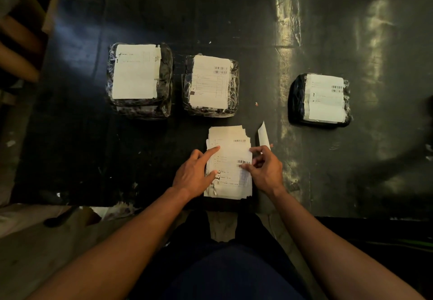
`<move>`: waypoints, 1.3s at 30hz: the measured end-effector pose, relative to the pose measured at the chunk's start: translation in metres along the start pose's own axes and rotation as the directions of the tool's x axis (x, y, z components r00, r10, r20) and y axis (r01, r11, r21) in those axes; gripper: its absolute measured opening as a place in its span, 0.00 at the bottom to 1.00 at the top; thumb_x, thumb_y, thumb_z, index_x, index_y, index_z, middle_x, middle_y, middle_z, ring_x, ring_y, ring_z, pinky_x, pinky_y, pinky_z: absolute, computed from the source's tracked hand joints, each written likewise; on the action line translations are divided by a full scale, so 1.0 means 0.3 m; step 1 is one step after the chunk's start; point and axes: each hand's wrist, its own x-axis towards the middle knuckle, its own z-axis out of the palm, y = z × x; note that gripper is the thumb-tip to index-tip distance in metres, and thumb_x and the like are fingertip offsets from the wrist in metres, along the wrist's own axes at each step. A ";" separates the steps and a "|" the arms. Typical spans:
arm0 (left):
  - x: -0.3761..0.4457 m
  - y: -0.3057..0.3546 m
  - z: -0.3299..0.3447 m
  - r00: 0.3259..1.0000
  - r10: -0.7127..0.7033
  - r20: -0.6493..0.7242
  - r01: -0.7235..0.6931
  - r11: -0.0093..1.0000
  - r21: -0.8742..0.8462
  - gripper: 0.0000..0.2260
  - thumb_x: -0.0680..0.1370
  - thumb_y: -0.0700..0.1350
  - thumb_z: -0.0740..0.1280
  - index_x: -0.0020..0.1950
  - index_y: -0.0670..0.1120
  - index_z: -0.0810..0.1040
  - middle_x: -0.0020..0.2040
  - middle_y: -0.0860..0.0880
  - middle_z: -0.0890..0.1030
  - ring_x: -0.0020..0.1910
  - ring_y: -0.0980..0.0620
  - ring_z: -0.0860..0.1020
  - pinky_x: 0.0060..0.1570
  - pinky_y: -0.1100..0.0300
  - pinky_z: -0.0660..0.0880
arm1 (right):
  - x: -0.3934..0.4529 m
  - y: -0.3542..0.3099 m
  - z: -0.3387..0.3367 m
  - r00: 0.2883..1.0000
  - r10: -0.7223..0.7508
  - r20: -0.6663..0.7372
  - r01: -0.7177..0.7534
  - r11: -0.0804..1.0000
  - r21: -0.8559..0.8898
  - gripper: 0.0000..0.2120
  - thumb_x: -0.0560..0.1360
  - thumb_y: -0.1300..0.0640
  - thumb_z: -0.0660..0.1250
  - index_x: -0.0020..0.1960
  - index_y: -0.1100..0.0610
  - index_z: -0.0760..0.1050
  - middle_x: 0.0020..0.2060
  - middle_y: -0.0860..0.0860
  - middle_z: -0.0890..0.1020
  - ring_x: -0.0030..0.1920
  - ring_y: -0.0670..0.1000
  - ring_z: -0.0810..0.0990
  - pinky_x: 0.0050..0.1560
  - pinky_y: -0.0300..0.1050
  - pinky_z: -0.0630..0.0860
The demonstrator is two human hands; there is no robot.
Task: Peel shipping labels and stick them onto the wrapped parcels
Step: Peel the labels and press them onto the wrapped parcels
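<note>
Dark table (77, 135), three labelled parcels (210, 86) along far side; label stack (230, 154) at near edge, long axis pointing away; left hand (194, 175) flat-fingered, pressing stack; right hand (266, 170) pinching stack's right edge, nearer for peel.

Three wrapped parcels (210, 86) across the far table (386, 159), open gaps between (widest rightward), label stack (230, 156) nearest.
</note>
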 end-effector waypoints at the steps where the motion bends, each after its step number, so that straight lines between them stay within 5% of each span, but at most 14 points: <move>1: -0.001 0.001 -0.003 1.000 0.009 0.011 -0.009 1.000 0.009 0.35 0.80 0.55 0.70 0.80 0.69 0.53 0.65 0.53 0.67 0.57 0.53 0.77 0.52 0.56 0.81 | 0.000 0.000 0.000 1.000 0.001 0.000 -0.001 1.000 0.000 0.22 0.69 0.58 0.82 0.60 0.52 0.77 0.42 0.49 0.82 0.42 0.45 0.81 0.43 0.35 0.78; 6: -0.002 -0.006 -0.014 0.999 0.032 0.040 -0.034 0.998 0.051 0.35 0.81 0.56 0.68 0.80 0.71 0.50 0.65 0.53 0.66 0.56 0.52 0.78 0.53 0.54 0.82 | 0.017 0.014 -0.015 0.999 0.047 0.017 -0.048 0.997 0.052 0.23 0.69 0.59 0.82 0.61 0.54 0.78 0.40 0.50 0.85 0.45 0.49 0.86 0.50 0.46 0.82; 15: -0.015 -0.003 -0.010 0.999 0.032 0.037 -0.034 0.998 0.061 0.35 0.82 0.55 0.67 0.80 0.72 0.48 0.64 0.53 0.66 0.52 0.54 0.77 0.49 0.55 0.83 | 0.019 0.017 -0.071 0.997 0.034 -0.072 -0.025 0.991 0.130 0.18 0.74 0.62 0.77 0.58 0.53 0.72 0.49 0.53 0.84 0.48 0.49 0.84 0.50 0.47 0.84; 18: -0.032 0.013 -0.022 0.998 0.039 -0.041 -0.036 0.996 0.078 0.35 0.81 0.55 0.69 0.81 0.68 0.52 0.67 0.52 0.62 0.59 0.53 0.74 0.51 0.58 0.81 | 0.000 -0.018 -0.097 0.998 -0.038 -0.047 0.043 0.991 0.124 0.10 0.75 0.61 0.76 0.54 0.53 0.81 0.55 0.50 0.85 0.49 0.49 0.85 0.50 0.49 0.86; 21: -0.056 0.047 -0.070 0.977 0.044 -0.209 -0.060 0.996 -0.070 0.32 0.80 0.53 0.71 0.81 0.62 0.60 0.66 0.52 0.63 0.61 0.55 0.71 0.53 0.63 0.77 | -0.028 -0.076 -0.130 0.992 -0.110 -0.057 0.117 0.983 0.140 0.13 0.75 0.60 0.76 0.58 0.52 0.84 0.58 0.49 0.85 0.48 0.48 0.86 0.51 0.50 0.86; 25: -0.094 0.127 -0.194 0.957 0.062 -0.285 -0.192 0.870 -0.453 0.27 0.79 0.48 0.72 0.77 0.62 0.70 0.67 0.53 0.68 0.61 0.57 0.75 0.58 0.65 0.77 | -0.081 -0.189 -0.182 0.970 -0.228 -0.081 0.241 0.945 0.224 0.16 0.75 0.60 0.77 0.62 0.52 0.84 0.55 0.51 0.86 0.45 0.51 0.86 0.48 0.52 0.86; 30: -0.156 0.256 -0.334 0.954 0.180 -0.241 -0.301 0.602 -0.740 0.24 0.80 0.45 0.73 0.73 0.62 0.75 0.70 0.50 0.74 0.67 0.51 0.78 0.60 0.52 0.81 | -0.168 -0.335 -0.233 0.920 -0.384 -0.076 0.388 0.867 0.311 0.16 0.74 0.61 0.77 0.62 0.54 0.83 0.55 0.49 0.86 0.45 0.57 0.85 0.48 0.60 0.85; 39: -0.254 0.350 -0.511 0.879 0.207 -0.429 -0.473 0.487 -0.734 0.18 0.77 0.32 0.73 0.64 0.48 0.83 0.62 0.47 0.79 0.67 0.52 0.79 0.62 0.53 0.81 | -0.260 -0.528 -0.319 0.811 -0.568 -0.142 0.572 0.715 0.402 0.10 0.78 0.68 0.71 0.57 0.59 0.82 0.47 0.53 0.86 0.48 0.56 0.86 0.50 0.58 0.85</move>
